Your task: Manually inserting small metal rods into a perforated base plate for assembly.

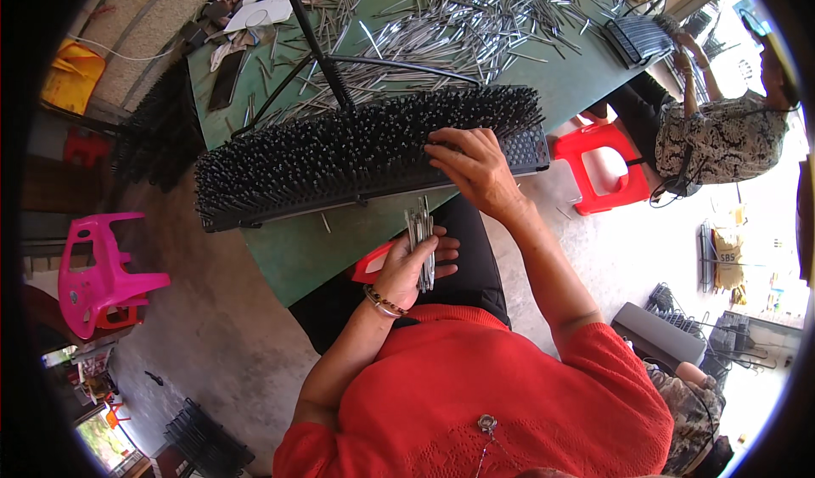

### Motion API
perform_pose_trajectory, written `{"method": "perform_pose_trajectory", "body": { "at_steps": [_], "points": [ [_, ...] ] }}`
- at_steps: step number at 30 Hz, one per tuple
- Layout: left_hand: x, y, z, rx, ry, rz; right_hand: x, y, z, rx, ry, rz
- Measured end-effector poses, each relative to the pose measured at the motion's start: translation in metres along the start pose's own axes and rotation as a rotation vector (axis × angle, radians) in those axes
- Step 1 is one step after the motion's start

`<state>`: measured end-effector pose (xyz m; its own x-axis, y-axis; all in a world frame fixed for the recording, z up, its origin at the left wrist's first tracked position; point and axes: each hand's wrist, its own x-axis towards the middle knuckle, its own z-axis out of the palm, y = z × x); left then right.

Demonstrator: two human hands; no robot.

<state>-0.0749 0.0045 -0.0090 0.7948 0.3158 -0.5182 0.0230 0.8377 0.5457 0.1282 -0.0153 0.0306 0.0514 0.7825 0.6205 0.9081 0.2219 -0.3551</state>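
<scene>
A long black brush-like block (323, 151) lies across the near edge of the green table (284, 261). Dense black spikes with pale tips fill most of it, and bare holes show at its right end. My right hand (477, 165) is at its right part, with fingers bent and pressed together among the spikes; whatever they pinch is hidden. Below the block, near my lap, my left hand (413, 266) grips a bundle of thin metal rods (421, 232), held upright between thumb and fingers.
Loose metal rods (475, 28) pile up across the table. A black metal stand (323, 58) rises behind the block, and a dark phone (227, 81) lies left. Red (607, 168) and pink (106, 266) stools stand at the sides. A person (722, 138) works at the right.
</scene>
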Motion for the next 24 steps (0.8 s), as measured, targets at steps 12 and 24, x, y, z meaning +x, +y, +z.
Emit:
{"method": "perform_pose_trajectory", "body": {
  "at_steps": [12,24],
  "points": [
    [-0.003,0.014,-0.001,-0.010,-0.107,0.118,-0.017,-0.018,-0.011,0.216,0.256,0.422],
    [-0.012,0.016,0.005,0.135,-0.230,0.087,-0.028,-0.047,-0.005,1.041,-0.295,0.992]
  ]
}}
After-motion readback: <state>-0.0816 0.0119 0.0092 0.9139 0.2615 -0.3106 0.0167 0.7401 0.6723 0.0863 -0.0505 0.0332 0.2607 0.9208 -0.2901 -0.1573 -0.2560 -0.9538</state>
